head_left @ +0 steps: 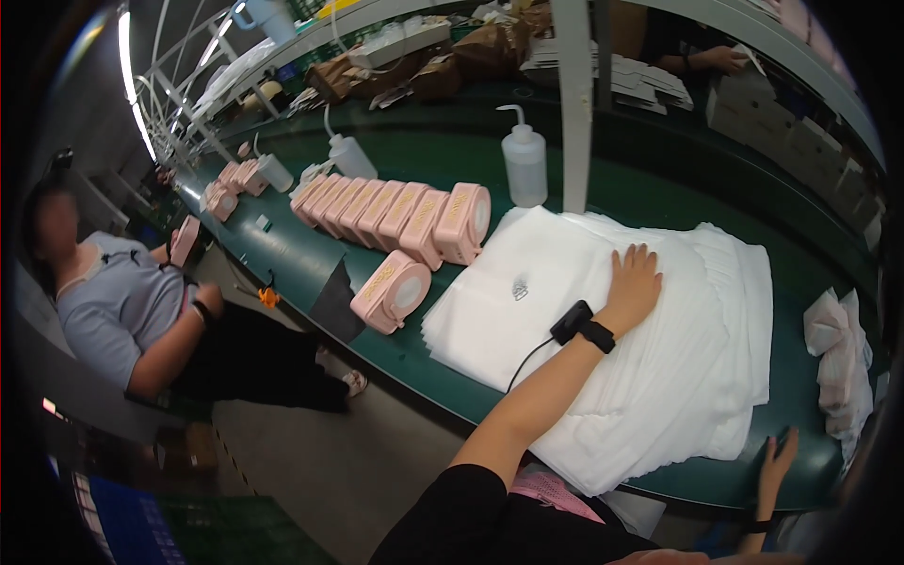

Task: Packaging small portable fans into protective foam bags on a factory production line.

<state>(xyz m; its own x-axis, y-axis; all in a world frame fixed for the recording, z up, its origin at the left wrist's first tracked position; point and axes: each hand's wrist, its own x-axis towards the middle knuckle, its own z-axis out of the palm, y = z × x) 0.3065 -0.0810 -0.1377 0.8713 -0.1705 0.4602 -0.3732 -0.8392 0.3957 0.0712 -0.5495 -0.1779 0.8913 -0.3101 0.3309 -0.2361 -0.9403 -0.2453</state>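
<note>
My left hand [636,287] lies flat on a broad stack of thin white sheets or pouches [697,348], its fingers stretched out toward the far side. A black strap with a small dark box and a cable is on that wrist. The stack's layers are fanned unevenly, and a small dark print shows on the left part. Low on the right, my right hand [778,463] is by the bench's near edge, beside the stack; its thumb and fingers look apart, with no held thing that I can make out. Left of the stack stands a pink rounded case [392,292] with a white round face.
A row of similar pink cases [377,212] runs along the green bench [395,363]. Behind are squeeze bottles [524,165] and a white post [573,113]. Plastic-wrapped pink items [836,363] lie at right. A co-worker [132,311] stands left; another person's hand [725,59] shows beyond.
</note>
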